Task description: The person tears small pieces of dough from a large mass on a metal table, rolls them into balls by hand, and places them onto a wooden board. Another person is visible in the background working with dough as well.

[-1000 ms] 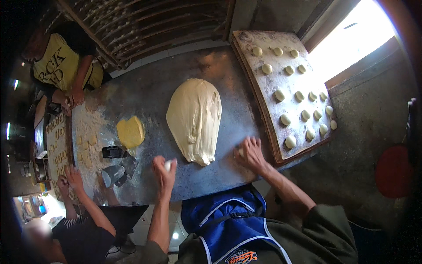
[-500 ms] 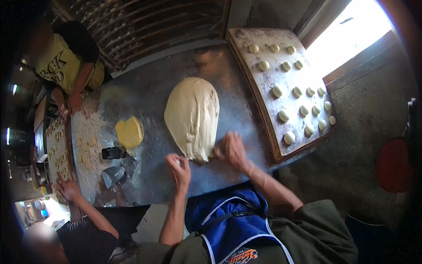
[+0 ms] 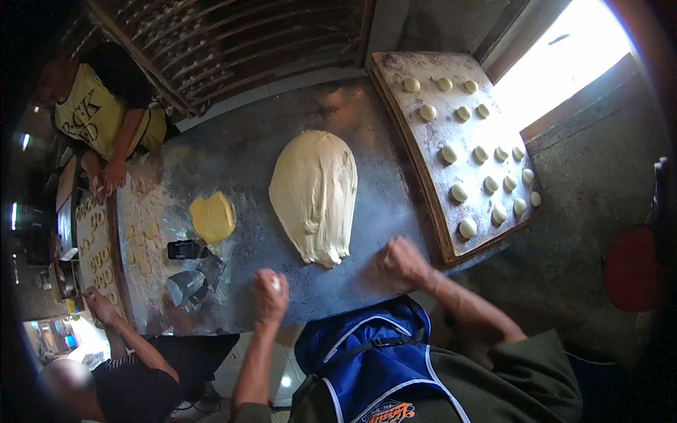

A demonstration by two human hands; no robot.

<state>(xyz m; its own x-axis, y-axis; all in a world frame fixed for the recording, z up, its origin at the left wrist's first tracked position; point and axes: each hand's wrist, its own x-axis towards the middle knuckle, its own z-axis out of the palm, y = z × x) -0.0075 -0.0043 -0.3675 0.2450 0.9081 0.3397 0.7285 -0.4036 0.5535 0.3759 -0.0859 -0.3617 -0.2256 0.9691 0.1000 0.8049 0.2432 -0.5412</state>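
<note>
A large pale mass of dough (image 3: 315, 190) lies in the middle of the metal worktop (image 3: 240, 151), its narrow, ragged end toward me. Left of that end, my left hand (image 3: 271, 299) is closed around a small piece of dough (image 3: 276, 284), a bit of which shows by the thumb. My right hand (image 3: 409, 264) is a fist to the right of the mass, slightly blurred, with a pale bit of dough (image 3: 389, 261) showing at its fingers. Both hands are apart from the big mass.
On the right, a floured board (image 3: 437, 127) bears several dough balls in rows. To the left lie a yellow slab (image 3: 212, 218), a black box (image 3: 185, 249), a scoop-like tool (image 3: 185, 285) and flattened pieces. Two co-workers are at a tray (image 3: 113, 254) of rings.
My hands have pulled away from the dough's near end and moved apart, the left leftward and down, the right rightward and down. The whole view has shifted slightly.
</note>
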